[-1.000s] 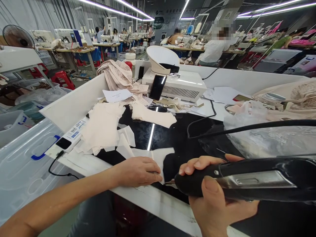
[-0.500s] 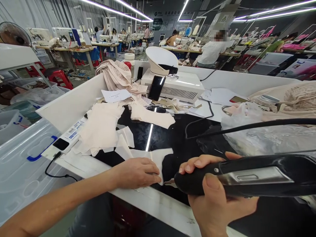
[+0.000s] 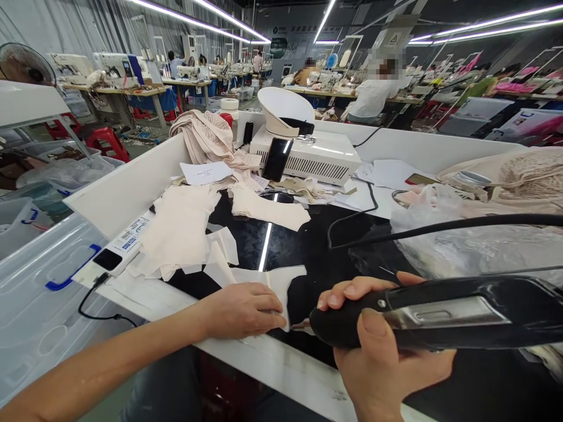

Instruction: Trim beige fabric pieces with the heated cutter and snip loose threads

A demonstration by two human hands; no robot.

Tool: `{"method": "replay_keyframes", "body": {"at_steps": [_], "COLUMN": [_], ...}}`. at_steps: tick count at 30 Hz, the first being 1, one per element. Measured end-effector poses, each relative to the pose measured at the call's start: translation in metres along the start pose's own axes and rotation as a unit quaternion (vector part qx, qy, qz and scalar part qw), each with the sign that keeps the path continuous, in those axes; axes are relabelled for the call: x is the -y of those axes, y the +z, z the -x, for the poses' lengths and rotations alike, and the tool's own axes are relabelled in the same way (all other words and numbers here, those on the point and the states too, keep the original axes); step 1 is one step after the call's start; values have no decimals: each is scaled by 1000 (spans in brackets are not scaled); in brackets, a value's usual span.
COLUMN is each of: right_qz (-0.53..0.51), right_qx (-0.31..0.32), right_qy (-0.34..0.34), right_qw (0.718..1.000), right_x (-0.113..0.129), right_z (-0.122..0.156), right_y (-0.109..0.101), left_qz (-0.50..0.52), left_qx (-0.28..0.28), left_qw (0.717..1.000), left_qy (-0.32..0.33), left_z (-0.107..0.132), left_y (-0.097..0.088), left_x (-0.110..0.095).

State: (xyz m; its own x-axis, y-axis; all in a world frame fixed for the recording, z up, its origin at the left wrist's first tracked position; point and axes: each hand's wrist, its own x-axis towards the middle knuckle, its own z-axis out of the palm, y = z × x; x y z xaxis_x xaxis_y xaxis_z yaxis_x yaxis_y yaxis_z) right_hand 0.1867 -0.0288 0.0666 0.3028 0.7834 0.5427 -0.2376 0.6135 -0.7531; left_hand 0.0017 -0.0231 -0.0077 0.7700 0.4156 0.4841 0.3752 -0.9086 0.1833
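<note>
My left hand (image 3: 244, 309) lies over a pale fabric piece (image 3: 285, 282) near the front edge of the glossy black worktop (image 3: 323, 258). Its fingers are bent and pressed together on the fabric, with the thumb hidden. My right hand (image 3: 382, 363) is wrapped round a thick black corded hand tool (image 3: 448, 313) with a silver panel. The tool's thin metal tip (image 3: 301, 327) points left and meets the fabric's right corner, close to my left fingertips. Beyond my left hand lie a stack of cream fabric pieces (image 3: 178, 228) and a smaller curved stack (image 3: 268, 206).
The tool's black cable (image 3: 461, 225) arches over a clear plastic bag (image 3: 466, 246) on the right. At the back stand a phone (image 3: 277, 159) and a white vented box (image 3: 310, 153). White side walls (image 3: 132, 184) edge the table. A clear bin (image 3: 48, 328) stands at left.
Both hands, the fabric and the tool hold nearly the same places against each other. The whole view has shifted very slightly.
</note>
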Motion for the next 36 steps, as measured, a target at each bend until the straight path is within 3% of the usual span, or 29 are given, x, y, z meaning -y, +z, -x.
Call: {"method": "replay_keyframes", "body": {"at_steps": [10, 36], "right_qz": [1, 25], "right_qx": [3, -2], "right_qy": [0, 15], "right_qw": [1000, 1000], "right_x": [0, 0], "right_z": [1, 2], "right_y": [2, 5], "left_qz": [1, -2], "left_qx": [-23, -7], "left_qw": [1000, 1000], "left_qy": [5, 5], "left_z": [-1, 3], "left_y": [1, 3], "left_x": [-1, 1]}}
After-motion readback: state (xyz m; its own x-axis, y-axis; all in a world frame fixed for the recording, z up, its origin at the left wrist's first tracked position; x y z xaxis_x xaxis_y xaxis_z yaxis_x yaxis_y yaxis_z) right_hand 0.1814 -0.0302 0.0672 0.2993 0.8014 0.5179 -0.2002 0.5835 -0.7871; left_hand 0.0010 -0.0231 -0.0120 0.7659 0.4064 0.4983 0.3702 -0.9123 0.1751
